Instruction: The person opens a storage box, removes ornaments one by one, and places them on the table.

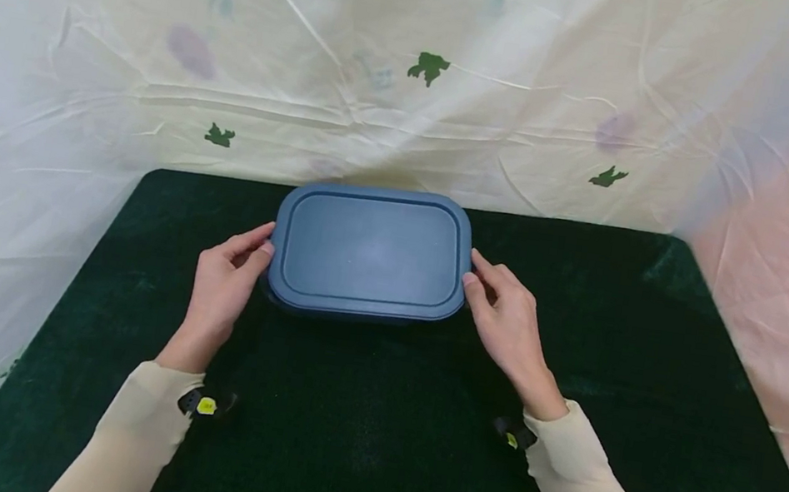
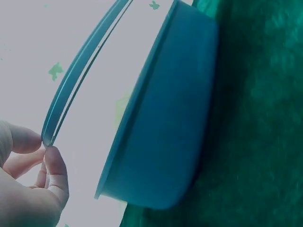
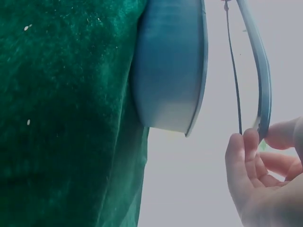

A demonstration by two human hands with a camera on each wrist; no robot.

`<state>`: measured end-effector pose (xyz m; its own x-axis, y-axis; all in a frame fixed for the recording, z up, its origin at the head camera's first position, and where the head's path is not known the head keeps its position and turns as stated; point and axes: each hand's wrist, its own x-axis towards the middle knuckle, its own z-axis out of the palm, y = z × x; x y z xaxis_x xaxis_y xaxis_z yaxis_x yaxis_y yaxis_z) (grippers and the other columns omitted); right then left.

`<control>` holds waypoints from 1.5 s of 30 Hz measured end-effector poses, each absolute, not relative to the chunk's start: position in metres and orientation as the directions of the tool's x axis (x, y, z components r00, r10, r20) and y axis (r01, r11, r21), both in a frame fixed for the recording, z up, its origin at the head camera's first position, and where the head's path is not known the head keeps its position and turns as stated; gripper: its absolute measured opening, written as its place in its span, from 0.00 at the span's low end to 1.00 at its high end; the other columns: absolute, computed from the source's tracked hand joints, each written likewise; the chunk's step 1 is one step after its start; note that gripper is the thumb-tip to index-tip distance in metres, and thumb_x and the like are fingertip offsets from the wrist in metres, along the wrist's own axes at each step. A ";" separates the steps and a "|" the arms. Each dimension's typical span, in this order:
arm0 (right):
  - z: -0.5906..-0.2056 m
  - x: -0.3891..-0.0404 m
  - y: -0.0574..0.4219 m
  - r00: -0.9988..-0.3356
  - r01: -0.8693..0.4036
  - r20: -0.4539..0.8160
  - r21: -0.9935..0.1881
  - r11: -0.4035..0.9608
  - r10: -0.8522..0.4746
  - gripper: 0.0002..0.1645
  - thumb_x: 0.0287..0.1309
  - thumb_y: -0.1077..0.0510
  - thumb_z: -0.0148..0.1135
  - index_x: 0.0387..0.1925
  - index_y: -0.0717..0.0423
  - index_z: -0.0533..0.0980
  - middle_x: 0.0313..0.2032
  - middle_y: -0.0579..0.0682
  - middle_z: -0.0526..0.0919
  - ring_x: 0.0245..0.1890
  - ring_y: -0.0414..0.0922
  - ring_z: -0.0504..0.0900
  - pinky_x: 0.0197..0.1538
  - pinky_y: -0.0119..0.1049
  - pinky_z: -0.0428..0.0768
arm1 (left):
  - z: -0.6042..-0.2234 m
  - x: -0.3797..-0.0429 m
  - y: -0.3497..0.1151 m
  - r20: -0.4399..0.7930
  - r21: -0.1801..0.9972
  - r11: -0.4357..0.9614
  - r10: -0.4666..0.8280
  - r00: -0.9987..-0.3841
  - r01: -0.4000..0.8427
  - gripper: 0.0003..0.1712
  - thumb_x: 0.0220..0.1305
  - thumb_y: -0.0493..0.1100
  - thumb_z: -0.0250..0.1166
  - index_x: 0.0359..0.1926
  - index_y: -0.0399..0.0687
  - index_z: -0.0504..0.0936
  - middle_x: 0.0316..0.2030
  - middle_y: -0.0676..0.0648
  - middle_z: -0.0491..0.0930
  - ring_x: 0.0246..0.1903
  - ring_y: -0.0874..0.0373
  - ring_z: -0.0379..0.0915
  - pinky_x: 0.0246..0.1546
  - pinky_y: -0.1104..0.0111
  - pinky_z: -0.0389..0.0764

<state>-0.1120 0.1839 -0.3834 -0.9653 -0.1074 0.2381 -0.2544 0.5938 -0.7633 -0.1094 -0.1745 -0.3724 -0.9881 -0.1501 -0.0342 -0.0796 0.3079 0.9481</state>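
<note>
Both hands hold a blue rectangular lid (image 1: 371,251) with rounded corners, one at each short end. My left hand (image 1: 226,281) pinches its left edge between thumb and fingers. On the opposite edge, the thumb and fingers of my right hand (image 1: 505,320) do the same. Both wrist views show a deep blue food container (image 2: 156,113) standing on the green cloth, with a gap between its rim and the raised lid. From the head view the lid hides nearly all of the container. A thin dark strip (image 3: 234,71) runs alongside the lid in the right wrist view.
A dark green velvety cloth (image 1: 368,436) covers the table. Pale curtains with leaf-like prints (image 1: 411,131) hang right behind the table's back edge and along both sides. Each wrist wears a strap with a small yellow-marked device (image 1: 206,405).
</note>
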 end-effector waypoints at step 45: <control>-0.379 -0.083 0.287 -0.955 -0.221 0.296 -0.766 0.604 0.025 0.26 0.78 0.58 0.56 0.73 0.51 0.72 0.42 0.49 0.78 0.35 0.41 0.74 0.36 0.23 0.71 | -0.373 -0.109 -0.079 0.030 0.983 0.178 0.042 -0.999 0.037 0.25 0.75 0.39 0.63 0.70 0.46 0.77 0.53 0.43 0.79 0.48 0.52 0.78 0.45 0.73 0.80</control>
<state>-0.0831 0.2866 -0.3793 -0.9549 0.0252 0.2958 -0.2212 0.6042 -0.7656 -0.1089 -0.0793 -0.3731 -0.9987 0.0423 0.0298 0.0369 0.1778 0.9834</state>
